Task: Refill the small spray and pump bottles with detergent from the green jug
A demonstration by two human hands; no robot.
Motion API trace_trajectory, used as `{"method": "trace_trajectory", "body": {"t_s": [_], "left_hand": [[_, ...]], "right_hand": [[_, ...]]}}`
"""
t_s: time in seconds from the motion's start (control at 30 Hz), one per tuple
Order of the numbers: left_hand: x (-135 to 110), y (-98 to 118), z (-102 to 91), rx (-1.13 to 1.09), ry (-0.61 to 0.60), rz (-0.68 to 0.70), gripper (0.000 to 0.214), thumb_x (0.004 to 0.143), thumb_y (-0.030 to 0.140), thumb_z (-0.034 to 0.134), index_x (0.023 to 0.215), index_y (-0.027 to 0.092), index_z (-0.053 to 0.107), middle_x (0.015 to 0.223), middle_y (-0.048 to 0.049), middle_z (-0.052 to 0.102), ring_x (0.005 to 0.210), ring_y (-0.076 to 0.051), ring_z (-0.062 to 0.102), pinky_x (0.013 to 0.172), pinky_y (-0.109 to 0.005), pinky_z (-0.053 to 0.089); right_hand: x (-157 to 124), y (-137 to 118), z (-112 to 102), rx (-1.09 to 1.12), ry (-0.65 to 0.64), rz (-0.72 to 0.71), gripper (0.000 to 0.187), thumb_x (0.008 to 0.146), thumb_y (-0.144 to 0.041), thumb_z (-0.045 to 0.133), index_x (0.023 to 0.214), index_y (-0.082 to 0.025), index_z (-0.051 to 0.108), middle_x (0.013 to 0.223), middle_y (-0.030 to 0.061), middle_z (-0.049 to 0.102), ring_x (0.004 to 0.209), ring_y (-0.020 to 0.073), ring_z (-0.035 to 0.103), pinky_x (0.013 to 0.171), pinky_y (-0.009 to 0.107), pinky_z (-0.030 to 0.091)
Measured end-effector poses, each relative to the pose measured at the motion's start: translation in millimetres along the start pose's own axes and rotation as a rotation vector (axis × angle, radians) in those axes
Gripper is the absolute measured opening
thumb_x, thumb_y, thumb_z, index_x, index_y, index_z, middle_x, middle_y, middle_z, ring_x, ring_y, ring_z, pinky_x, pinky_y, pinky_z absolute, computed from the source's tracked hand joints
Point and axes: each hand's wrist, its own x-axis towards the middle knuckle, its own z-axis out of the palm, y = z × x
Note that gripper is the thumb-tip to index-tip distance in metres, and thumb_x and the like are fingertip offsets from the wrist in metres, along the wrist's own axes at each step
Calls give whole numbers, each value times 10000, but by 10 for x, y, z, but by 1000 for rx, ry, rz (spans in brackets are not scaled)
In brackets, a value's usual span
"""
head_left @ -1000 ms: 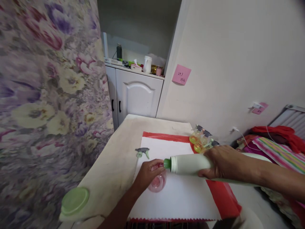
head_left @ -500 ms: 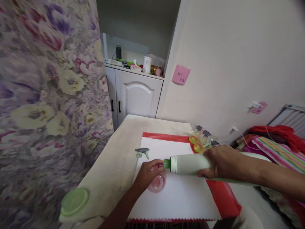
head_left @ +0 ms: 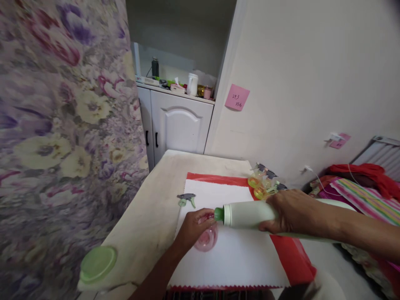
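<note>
A clear pink spray bottle [head_left: 206, 239] without its head stands on the white sheet [head_left: 237, 262]. The fingers of my left hand [head_left: 196, 225] are closed around its neck. My right hand [head_left: 287, 212] grips a large pale green bottle [head_left: 246, 214], tipped nearly level. Its green spout [head_left: 219, 214] meets the mouth of the pink bottle by my left fingertips. Whether liquid is flowing I cannot tell. Beyond my left hand lies a grey and green spray trigger head [head_left: 186, 200] on the sheet's left edge.
Several spray bottles with yellow liquid [head_left: 260, 191] stand at the table's back right. A round green lid [head_left: 98, 263] lies at the front left corner. Red material [head_left: 292, 258] borders the sheet. A floral curtain [head_left: 71, 146] hangs left; a white wall [head_left: 296, 104] rises behind.
Almost nothing differs. Both hands and both bottles hold the same positions, and the view has shifted only very slightly.
</note>
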Motion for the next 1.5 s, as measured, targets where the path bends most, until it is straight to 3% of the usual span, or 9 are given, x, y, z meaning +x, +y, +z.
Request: {"method": "trace_trajectory", "body": {"t_s": [0.9,1.5], "left_hand": [[8,-7,5,-4,3,-10,212,767,299,666,938,194,736,908,-41,762,884,-225,667,787,-291,483],[11,-10,16,-22,8,-21,201,761,297,675,924,195,735,909,-38,763,883,-225,669,784,-292,482]], "right_hand": [[-6,-21,-55,-14,-29,-14,457,765,-598,534,762,-165,677,737,137,743,678,311,698,530,316,345],[-2,-36,-53,-46,-25,-8,427,774,-576,542,727,-171,667,704,111,740,624,255,679,515,293,330]]}}
